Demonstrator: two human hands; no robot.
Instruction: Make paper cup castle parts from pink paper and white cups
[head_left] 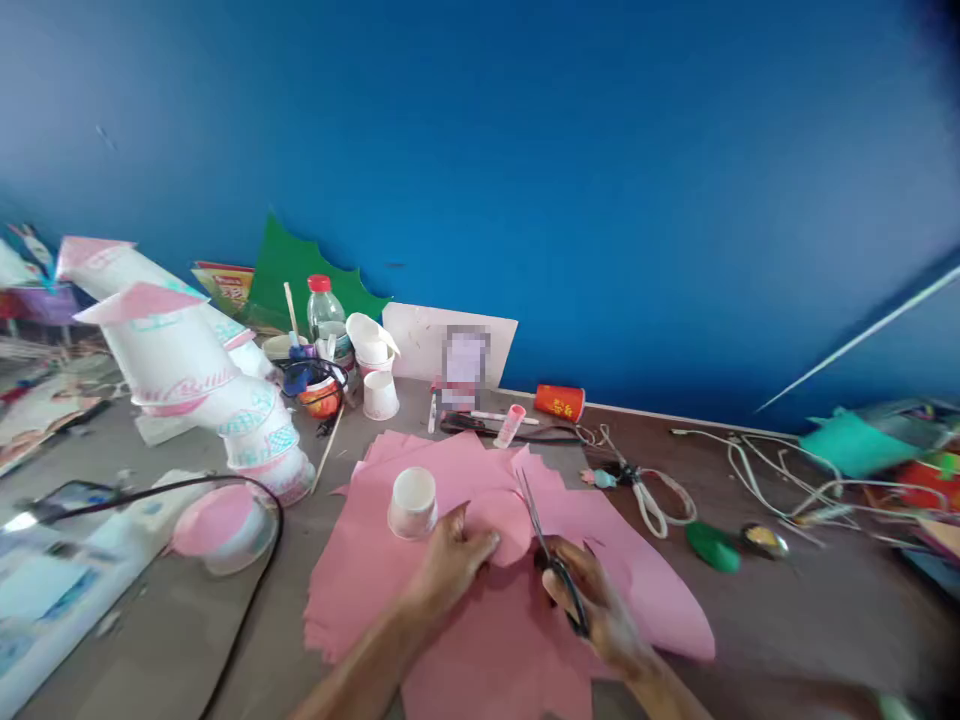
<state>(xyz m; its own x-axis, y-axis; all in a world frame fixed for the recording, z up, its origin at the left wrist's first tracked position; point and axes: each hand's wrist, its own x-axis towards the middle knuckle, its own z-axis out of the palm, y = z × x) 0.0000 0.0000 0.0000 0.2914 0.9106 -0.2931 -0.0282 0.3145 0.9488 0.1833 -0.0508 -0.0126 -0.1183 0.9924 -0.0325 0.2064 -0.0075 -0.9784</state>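
My left hand [459, 560] pinches a rounded piece of pink paper [504, 520] between thumb and fingers. My right hand [589, 595] grips black-handled scissors [564, 580], whose blades point up and away from me along the right edge of that piece. Whether the blades are on the paper or just beside it, I cannot tell. Beneath both hands lie several larger pink sheets [375, 590], overlapping. A white paper cup [413, 503] stands upside down on them, just left of my left hand. Behind the piece a pink glue stick [510, 426] stands tilted.
Stacked decorated paper cups [255, 420] with pink cone tops rise at the left. A red-capped bottle [327, 310] and another white cup [380, 396] stand at the back. An orange-red cup [559, 402] lies by the blue wall. White cables [780, 480] tangle on the right.
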